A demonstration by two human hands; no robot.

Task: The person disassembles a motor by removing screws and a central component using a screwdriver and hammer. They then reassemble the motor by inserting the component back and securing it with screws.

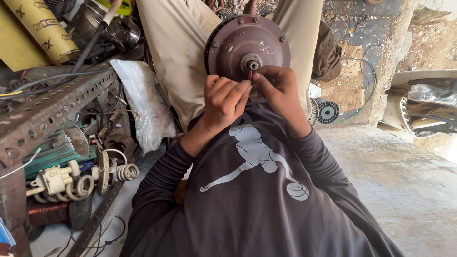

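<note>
The round brown motor housing [247, 45] sits right in the person's lap, propped against the beige trousers [176, 52], its flat face turned up to the camera and its short centre shaft [252, 64] poking out at the middle. Both hands are in tight just below that shaft. The left hand [226, 97] comes in from the left side of the housing, fingers curled over and closed down toward the fingertips. The right hand [281, 90] meets it from the other side, thumb and forefinger pinched together. Between the two sets of fingertips runs a thin reddish wire [250, 74], leading up toward the shaft; both hands seem to be nipping it, though the fingers crowd the spot and the exact grip is hard to make out.

Left of the housing, a white plastic bag [145, 107] lies crumpled against the trouser leg. Further left of the housing a rusty perforated angle bar [52, 107] slants across a heap of parts, and under it sit a cream-coloured electrical part [54, 181] and a coiled metal spring [127, 171]. Up in the far corner left of the housing leans a yellow cardboard tube [40, 28]. To the right of the housing, well apart from it, a small round plastic spool [328, 112] rests by the edge of the concrete floor [404, 181], with a green wire [364, 102] looping just beyond it.
</note>
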